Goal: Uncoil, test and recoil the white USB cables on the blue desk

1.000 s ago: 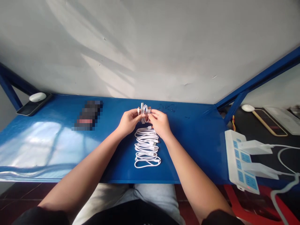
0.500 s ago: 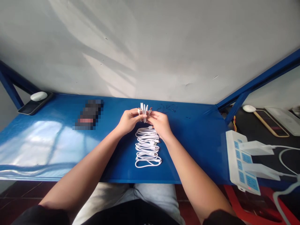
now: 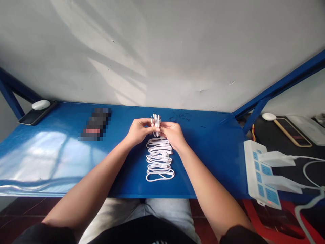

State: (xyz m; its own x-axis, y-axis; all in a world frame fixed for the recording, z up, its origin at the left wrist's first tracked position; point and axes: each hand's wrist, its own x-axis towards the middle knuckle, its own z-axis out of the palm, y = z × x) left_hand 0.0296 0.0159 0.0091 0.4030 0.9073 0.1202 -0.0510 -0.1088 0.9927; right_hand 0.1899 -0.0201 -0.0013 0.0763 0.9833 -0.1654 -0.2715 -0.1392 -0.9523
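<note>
Between my two hands is a coiled white USB cable (image 3: 156,123), raised just over the blue table (image 3: 210,152). My left hand (image 3: 139,131) pinches its left side with the thumb in front. The fingers of my right hand (image 3: 174,134) close on the coil's right side, partly hidden behind it. Directly below, a row of several coiled white cables (image 3: 159,159) lies on the table toward me, with connectors showing along their right side.
Dark twist ties (image 3: 180,117) lie behind my right hand. A pixelated dark object (image 3: 96,123) rests to the left, near a black tray (image 3: 38,113) with a white mouse-like object (image 3: 41,105). At right stands a power strip (image 3: 261,174) with plugged-in chargers (image 3: 276,159).
The held cable's loops are drawn closer together and stand more upright between my fingers. Both hands stay nearly in place; the row of cables has not moved.
</note>
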